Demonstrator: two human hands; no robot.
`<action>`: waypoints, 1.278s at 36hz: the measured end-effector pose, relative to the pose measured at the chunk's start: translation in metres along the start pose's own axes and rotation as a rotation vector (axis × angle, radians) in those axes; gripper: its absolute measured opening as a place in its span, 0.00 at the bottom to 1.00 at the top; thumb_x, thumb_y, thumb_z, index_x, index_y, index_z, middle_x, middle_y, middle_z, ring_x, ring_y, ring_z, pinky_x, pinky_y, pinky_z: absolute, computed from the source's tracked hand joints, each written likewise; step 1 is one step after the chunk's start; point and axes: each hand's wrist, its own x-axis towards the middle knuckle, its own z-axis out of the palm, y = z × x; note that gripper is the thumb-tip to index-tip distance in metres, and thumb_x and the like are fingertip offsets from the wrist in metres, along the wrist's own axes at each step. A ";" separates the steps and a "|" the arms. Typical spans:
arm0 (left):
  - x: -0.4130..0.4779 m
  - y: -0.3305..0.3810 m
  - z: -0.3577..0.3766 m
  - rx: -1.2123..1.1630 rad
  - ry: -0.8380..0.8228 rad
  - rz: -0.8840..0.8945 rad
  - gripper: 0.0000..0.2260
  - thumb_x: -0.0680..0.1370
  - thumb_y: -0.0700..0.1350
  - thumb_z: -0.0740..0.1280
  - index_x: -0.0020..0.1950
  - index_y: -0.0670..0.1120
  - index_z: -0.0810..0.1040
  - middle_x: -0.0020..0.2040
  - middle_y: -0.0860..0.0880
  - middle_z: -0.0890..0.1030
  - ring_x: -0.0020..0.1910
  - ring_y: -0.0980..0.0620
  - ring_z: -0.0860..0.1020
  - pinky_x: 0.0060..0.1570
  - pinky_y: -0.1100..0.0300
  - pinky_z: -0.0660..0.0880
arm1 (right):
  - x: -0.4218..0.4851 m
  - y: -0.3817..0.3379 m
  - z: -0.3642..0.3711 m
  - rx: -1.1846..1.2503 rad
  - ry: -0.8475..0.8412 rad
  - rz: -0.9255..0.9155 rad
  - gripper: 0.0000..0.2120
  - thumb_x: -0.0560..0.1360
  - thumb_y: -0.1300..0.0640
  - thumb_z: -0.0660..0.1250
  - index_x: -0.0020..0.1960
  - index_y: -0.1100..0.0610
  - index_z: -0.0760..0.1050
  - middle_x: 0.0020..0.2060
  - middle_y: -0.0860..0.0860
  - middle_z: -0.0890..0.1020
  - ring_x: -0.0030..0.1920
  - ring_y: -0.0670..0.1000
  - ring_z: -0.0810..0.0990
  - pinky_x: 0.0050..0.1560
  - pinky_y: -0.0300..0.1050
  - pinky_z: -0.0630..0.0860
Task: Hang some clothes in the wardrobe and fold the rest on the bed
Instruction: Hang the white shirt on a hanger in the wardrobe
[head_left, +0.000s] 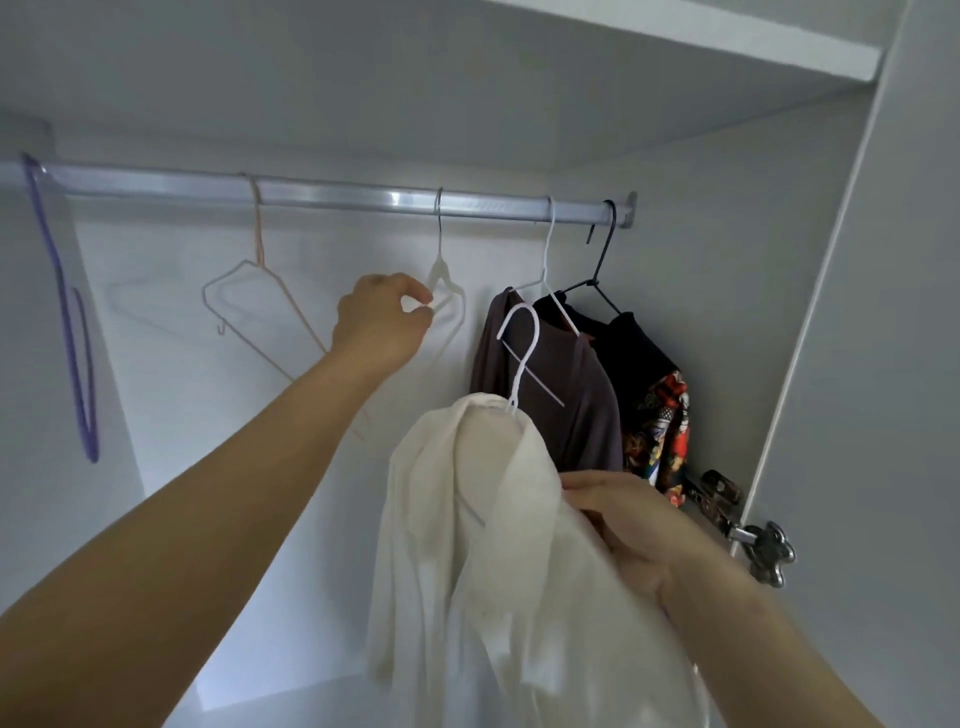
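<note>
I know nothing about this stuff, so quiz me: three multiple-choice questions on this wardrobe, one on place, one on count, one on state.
1. Where does the purple hanger hang? A) left end of the rail B) its right end C) the shelf
2. How many garments hang from the rail? A) none B) two C) four
3. The white shirt is: A) hooked on the rail B) held below it by the right hand C) on the floor
Answers: 1 A, it sits far left. 2 B, a brown garment and a black patterned one. 3 B, its hook hangs free while the left hand pinches an empty pale hanger.
</note>
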 end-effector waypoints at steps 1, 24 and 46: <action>0.008 -0.001 0.003 -0.006 -0.055 -0.047 0.08 0.77 0.47 0.64 0.56 0.51 0.78 0.68 0.47 0.68 0.65 0.44 0.68 0.63 0.54 0.69 | 0.005 -0.005 0.004 0.006 0.015 -0.012 0.12 0.75 0.71 0.61 0.48 0.64 0.82 0.44 0.62 0.84 0.39 0.57 0.83 0.40 0.47 0.81; 0.058 -0.037 -0.010 0.316 -0.202 0.041 0.16 0.69 0.32 0.64 0.54 0.41 0.79 0.45 0.41 0.82 0.38 0.42 0.82 0.48 0.52 0.79 | 0.091 -0.131 0.070 0.135 0.138 -0.119 0.12 0.77 0.71 0.55 0.41 0.64 0.74 0.38 0.58 0.77 0.37 0.56 0.76 0.44 0.51 0.75; 0.039 -0.059 -0.030 -0.066 -0.267 -0.064 0.17 0.74 0.42 0.63 0.63 0.47 0.73 0.33 0.50 0.80 0.27 0.51 0.78 0.43 0.58 0.78 | 0.147 -0.104 0.105 -0.032 0.224 -0.225 0.11 0.77 0.71 0.57 0.54 0.66 0.77 0.39 0.57 0.79 0.38 0.54 0.78 0.40 0.45 0.76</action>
